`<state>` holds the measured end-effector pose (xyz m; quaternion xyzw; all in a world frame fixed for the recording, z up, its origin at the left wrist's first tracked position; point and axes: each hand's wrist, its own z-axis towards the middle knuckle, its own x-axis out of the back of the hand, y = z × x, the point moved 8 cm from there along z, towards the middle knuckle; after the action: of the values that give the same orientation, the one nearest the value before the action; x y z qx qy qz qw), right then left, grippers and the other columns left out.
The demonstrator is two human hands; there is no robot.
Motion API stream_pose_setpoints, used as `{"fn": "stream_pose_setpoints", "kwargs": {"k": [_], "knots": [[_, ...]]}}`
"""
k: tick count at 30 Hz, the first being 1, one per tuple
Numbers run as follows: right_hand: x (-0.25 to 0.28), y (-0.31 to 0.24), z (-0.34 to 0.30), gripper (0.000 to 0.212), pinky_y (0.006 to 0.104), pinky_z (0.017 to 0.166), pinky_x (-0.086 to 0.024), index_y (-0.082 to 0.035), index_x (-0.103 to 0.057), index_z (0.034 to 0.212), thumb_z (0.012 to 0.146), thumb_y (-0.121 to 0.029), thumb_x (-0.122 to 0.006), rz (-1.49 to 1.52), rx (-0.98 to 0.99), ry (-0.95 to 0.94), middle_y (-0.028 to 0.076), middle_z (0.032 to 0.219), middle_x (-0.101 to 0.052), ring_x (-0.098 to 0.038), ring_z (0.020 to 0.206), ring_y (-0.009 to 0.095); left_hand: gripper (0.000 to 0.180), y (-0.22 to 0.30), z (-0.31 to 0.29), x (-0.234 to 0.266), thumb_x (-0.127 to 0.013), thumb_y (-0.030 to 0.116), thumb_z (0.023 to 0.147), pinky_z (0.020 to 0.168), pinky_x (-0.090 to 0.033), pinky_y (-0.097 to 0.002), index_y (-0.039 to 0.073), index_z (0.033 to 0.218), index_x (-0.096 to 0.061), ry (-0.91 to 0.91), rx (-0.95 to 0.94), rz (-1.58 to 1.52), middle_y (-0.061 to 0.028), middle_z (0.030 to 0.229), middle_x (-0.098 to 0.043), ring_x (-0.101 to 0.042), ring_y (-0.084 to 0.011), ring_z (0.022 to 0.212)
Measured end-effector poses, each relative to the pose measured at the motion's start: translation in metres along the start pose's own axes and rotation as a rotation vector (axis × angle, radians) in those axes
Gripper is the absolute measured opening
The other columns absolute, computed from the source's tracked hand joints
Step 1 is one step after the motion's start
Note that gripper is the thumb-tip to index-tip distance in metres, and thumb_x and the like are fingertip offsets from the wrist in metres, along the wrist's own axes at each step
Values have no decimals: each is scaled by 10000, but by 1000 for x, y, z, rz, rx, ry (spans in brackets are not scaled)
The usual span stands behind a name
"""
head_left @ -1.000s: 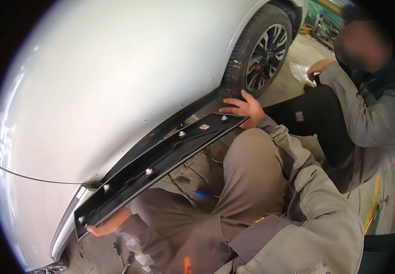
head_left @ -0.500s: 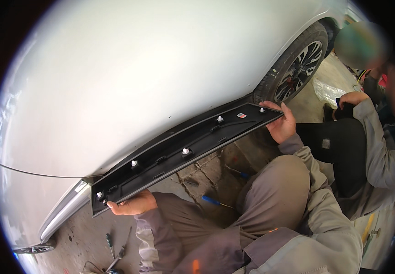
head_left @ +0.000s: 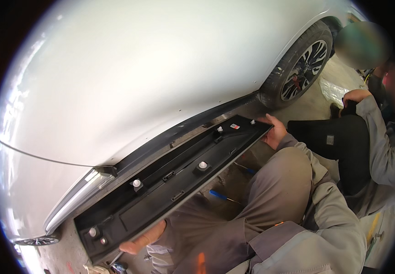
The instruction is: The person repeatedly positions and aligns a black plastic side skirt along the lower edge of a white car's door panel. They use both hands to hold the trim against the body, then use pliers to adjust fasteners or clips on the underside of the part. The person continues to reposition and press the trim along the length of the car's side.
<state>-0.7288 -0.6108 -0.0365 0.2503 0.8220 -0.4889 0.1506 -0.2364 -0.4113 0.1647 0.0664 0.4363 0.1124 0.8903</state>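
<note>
Both hands hold a long black car trim panel (head_left: 145,208), its inner side facing up, with several white clips (head_left: 202,165) along it and a small red-and-white label (head_left: 235,126) towards the right end. My left hand (head_left: 145,238) grips the near edge close to the left end, thumb on the rim and most fingers hidden beneath. At the far right end my right hand (head_left: 275,131) is closed round the panel's edge. The panel hangs above my lap, slanting from lower left to upper right, apart from the lower edge of the silver-white car door (head_left: 129,91).
A wheel (head_left: 302,68) stands beyond the panel's right end. Another person in grey sleeves and dark trousers (head_left: 318,137) sits close on my right. A blue-handled screwdriver (head_left: 222,196) lies on the floor by my legs. Clear plastic sheeting (head_left: 337,91) lies behind the wheel.
The panel has come away from the car towards me, its left end dropping lowest and nearest. More of the dark sill under the door shows. Both hands keep hold.
</note>
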Motion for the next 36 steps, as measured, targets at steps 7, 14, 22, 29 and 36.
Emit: {"fn": "stream_pose_setpoints", "kwargs": {"k": [7,14,22,29,36], "knots": [[-100,-83,-80,559,334,842,-516,-5,-582,1343,956,-398,-676,-759,322,-223,71,1132,-661,-611,990,171,750,73,-26,-94,-579,482,997,852,-544,-376,-102,1410,-355,-200,-793,844,-219,1272,-518,-629,-269,1044],[-255,-91,-330,945,402,1007,-471,85,-471,1401,756,-472,-877,-1005,1067,-1104,238,1400,-521,-577,1224,325,982,73,-73,-176,-641,651,899,901,-506,-440,-78,1474,-321,-410,-550,916,-257,1284,-471,-573,-313,1090],[-189,-106,-308,322,297,848,-505,-2,-545,1219,969,-150,-683,92,1023,-345,62,1108,-653,-625,976,136,987,45,-110,-207,-937,378,687,905,-500,-497,38,1443,-400,-987,-183,327,-262,1335,-464,-542,-414,1143],[-118,-164,-270,403,388,955,-523,-15,-563,1316,1035,-303,-587,183,1046,-282,100,1227,-668,-653,1101,226,894,6,-96,-108,-914,290,723,980,-482,-479,-31,1426,-465,-963,146,654,-246,1343,-454,-504,-405,1216],[-97,-211,-253,433,501,1128,-417,-76,-517,1404,1067,-349,-504,357,1055,-568,114,1383,-592,-557,1285,312,651,-101,-91,49,-734,247,938,1090,-388,-386,-67,1435,-452,-281,1125,639,-187,1410,-523,-483,-262,1318]]}}
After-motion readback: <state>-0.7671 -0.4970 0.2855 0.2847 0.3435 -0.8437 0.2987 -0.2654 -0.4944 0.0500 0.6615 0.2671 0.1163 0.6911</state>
